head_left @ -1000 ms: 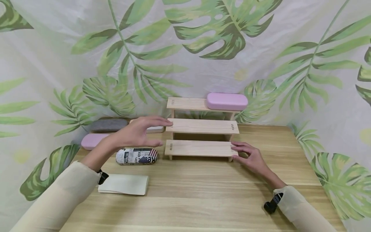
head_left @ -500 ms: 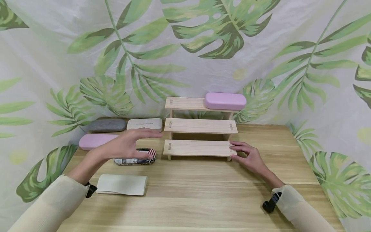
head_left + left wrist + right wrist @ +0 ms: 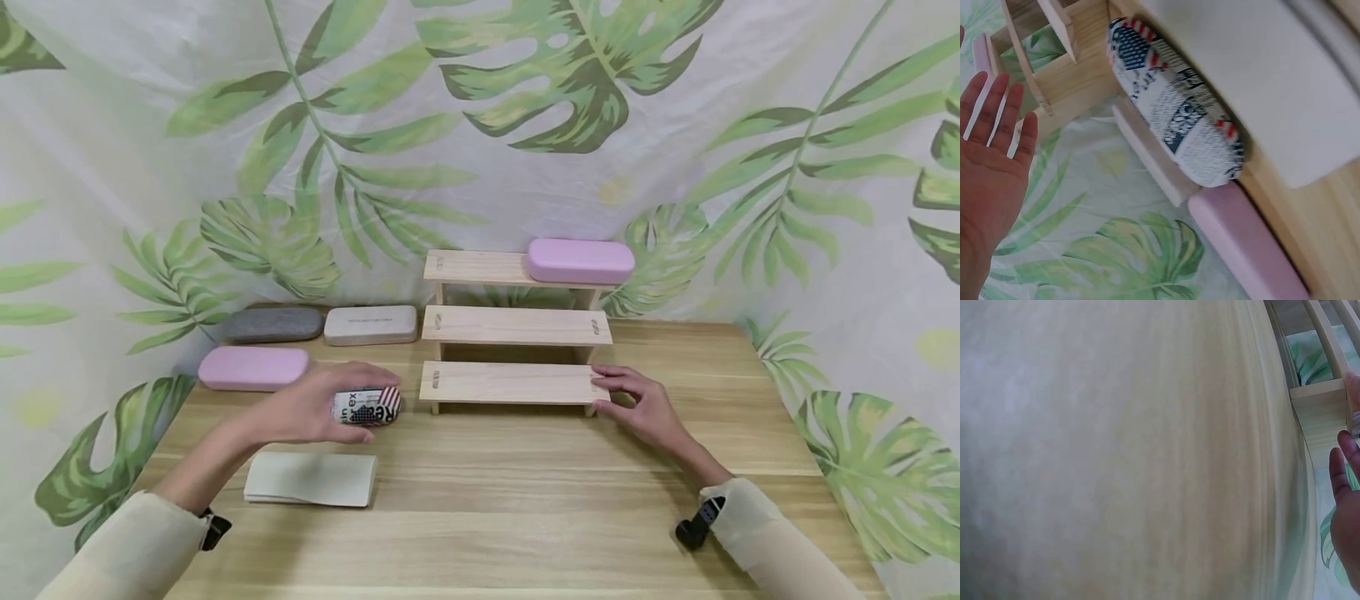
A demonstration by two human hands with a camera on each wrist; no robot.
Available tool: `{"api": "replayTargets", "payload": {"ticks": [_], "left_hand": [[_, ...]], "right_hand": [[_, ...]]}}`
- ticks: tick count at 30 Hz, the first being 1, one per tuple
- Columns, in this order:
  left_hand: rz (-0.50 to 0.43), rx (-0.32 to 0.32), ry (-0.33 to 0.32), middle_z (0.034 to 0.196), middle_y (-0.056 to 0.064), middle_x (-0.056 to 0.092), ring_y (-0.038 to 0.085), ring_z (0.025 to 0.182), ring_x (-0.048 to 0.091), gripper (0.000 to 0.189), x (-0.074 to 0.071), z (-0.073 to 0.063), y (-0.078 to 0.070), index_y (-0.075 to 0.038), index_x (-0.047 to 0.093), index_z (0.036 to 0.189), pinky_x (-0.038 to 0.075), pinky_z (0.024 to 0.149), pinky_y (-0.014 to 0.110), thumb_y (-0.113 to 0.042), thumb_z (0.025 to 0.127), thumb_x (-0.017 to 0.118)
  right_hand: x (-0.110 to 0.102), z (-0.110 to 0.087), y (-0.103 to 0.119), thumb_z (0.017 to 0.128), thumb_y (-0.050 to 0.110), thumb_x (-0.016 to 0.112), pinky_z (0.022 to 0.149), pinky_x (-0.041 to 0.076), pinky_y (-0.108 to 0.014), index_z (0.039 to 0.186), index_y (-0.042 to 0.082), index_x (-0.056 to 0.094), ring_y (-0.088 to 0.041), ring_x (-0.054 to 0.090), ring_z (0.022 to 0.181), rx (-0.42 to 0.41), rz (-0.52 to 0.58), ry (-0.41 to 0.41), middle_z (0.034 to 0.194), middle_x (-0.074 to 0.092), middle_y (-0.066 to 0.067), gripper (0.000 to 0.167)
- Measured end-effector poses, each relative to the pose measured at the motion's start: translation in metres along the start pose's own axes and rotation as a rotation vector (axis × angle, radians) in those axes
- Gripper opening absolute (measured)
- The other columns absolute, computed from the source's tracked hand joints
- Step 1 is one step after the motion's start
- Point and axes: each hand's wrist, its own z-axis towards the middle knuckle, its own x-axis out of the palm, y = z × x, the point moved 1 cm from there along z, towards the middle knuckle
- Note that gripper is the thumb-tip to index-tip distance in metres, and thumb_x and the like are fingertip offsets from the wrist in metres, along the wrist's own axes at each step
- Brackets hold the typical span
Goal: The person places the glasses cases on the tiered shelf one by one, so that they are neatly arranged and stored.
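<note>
In the head view my left hand is over a newspaper-print glasses case with a flag pattern. Its thumb is at the near side and its fingers at the far side, partly hiding the case. The left wrist view shows these fingers fairly straight and apart from the case. At the right, my right hand holds the end of the lowest board of a three-tier wooden shelf, fingers on top and thumb at the front edge. A pink glasses case lies on the top tier's right part.
Left of the shelf lie a grey glasses case, a white one and another pink case. A pale, flat folded case lies nearer on the wooden table. A leaf-print cloth hangs behind.
My left hand has moved from beside the middle tier, left and down, to the newspaper-print case. The right hand has stayed at the shelf's end.
</note>
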Motion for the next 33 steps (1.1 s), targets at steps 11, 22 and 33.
{"api": "replayTargets", "payload": {"ticks": [11,22,33], "left_hand": [[0.009,-0.062,0.024,0.141,0.004,0.068,0.027,0.127,0.065,0.075,0.01,-0.028,0.007,-0.016,0.067,0.144,0.053,0.105,0.044,-0.029,0.076,0.097],[0.042,-0.152,0.076,0.136,-0.001,0.069,0.024,0.124,0.065,0.071,0.019,-0.052,0.013,-0.016,0.07,0.139,0.055,0.101,0.041,-0.04,0.077,0.095],[0.105,-0.088,0.023,0.134,-0.001,0.071,0.023,0.12,0.067,0.076,0.031,-0.077,0.018,-0.02,0.071,0.137,0.054,0.1,0.037,-0.038,0.069,0.098]], "right_hand": [[0.001,0.003,0.021,0.081,-0.017,0.081,0.099,0.054,-0.019,0.117,-0.011,0.075,-0.049,0.061,0.123,-0.047,0.003,-0.012,0.133,0.066,-0.033,0.036],[0.0,-0.001,-0.011,0.081,-0.015,0.083,0.101,0.051,-0.016,0.119,-0.005,0.077,-0.045,0.062,0.126,-0.027,-0.029,-0.017,0.136,0.067,-0.027,0.04],[-0.002,0.0,-0.011,0.086,-0.006,0.083,0.103,0.051,-0.019,0.122,0.002,0.078,-0.035,0.062,0.132,-0.018,0.0,-0.004,0.139,0.068,-0.019,0.038]]}}
